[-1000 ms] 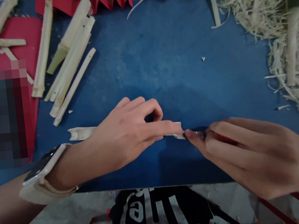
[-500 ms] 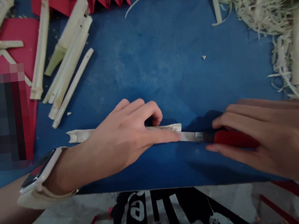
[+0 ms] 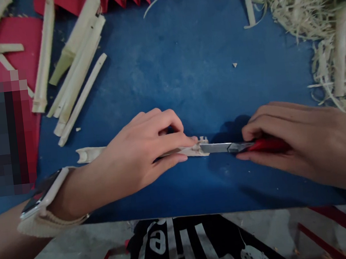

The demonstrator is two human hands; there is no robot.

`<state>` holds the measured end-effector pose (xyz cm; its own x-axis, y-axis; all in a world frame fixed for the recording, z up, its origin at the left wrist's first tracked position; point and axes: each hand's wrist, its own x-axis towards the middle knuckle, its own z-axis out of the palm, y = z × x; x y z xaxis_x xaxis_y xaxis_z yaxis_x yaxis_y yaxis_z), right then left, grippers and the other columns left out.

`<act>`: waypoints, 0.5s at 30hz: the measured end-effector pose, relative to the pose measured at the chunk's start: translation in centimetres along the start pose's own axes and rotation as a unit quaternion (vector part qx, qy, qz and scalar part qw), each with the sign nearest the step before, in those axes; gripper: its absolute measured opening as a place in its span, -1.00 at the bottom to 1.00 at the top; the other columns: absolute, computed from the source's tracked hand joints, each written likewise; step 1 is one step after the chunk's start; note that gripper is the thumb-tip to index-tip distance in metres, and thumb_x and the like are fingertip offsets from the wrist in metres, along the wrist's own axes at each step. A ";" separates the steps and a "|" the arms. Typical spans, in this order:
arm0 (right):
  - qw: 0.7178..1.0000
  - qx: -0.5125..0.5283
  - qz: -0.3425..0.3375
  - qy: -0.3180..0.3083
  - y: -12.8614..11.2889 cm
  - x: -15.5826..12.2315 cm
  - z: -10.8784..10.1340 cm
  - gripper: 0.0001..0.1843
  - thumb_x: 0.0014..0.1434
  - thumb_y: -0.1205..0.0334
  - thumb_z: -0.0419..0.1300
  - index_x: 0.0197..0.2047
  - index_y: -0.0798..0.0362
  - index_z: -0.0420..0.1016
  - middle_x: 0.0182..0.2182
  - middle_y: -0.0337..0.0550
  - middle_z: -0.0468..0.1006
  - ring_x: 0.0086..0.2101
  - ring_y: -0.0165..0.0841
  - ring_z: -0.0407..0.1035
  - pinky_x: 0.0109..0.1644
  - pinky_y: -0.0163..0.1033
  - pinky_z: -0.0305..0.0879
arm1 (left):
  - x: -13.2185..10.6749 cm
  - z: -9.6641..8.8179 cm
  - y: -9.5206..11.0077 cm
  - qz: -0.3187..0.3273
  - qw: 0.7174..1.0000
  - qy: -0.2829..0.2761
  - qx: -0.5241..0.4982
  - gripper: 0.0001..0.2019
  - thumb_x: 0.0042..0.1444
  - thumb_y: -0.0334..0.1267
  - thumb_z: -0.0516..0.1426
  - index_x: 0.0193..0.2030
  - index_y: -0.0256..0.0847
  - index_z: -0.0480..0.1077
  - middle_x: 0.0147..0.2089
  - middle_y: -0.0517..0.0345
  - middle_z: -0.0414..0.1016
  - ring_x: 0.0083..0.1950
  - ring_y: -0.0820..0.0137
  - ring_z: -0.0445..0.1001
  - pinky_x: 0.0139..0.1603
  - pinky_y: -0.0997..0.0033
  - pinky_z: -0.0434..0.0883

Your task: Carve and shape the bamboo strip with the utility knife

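Under the left hand, a bamboo strip meets the knife.

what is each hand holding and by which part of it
The right hand holds the knife by its red handle; the left hand holds the strip near the end closest to the knife.

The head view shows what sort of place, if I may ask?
Probably a craft workshop, judging by the red-handled knife, the bamboo-like strip beside it and the heap of pale shavings.
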<state>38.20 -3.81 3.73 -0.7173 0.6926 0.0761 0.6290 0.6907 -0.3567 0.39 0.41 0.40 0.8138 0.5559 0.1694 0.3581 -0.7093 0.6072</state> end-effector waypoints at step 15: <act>0.998 -0.048 -0.040 -0.025 1.0 -1.7 -0.1 -0.53 0.78 0.39 0.21 0.55 -0.16 0.72 0.25 -0.08 0.86 0.02 -0.11 0.81 0.09 0.02 0.73 | -0.1 0.0 -0.2 -0.026 0.999 -0.010 -0.025 -0.76 0.87 -0.13 0.21 0.42 0.08 0.71 0.14 0.10 0.78 0.09 0.19 0.70 0.29 0.11 0.58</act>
<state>40.07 -4.23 3.38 -0.7785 0.6255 0.0525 0.5940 0.7612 -0.2603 0.23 0.49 0.30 0.8044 0.5816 0.1214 0.3769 -0.6575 0.6524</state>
